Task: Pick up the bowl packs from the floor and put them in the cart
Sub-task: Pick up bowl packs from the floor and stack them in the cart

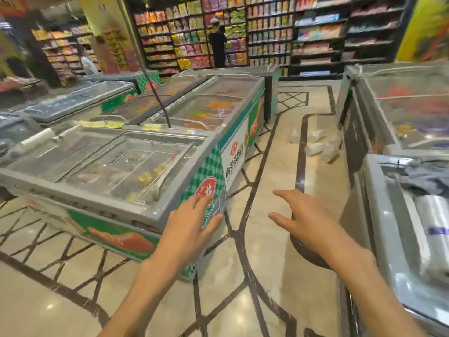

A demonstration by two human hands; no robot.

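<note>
Several clear bowl packs lie on the tiled floor far down the aisle, beside the right-hand freezer. They are blurred and their shapes are hard to make out. My left hand is stretched forward with spread fingers and holds nothing; it is in front of the corner of the left freezer. At the same height, over the floor, my right hand is also open and empty. Both hands are well short of the packs. No cart is in view.
A long chest freezer with glass lids lines the left of the aisle. Another freezer lines the right. A person in black stands at the far snack shelves. A patterned marble floor runs between the freezers.
</note>
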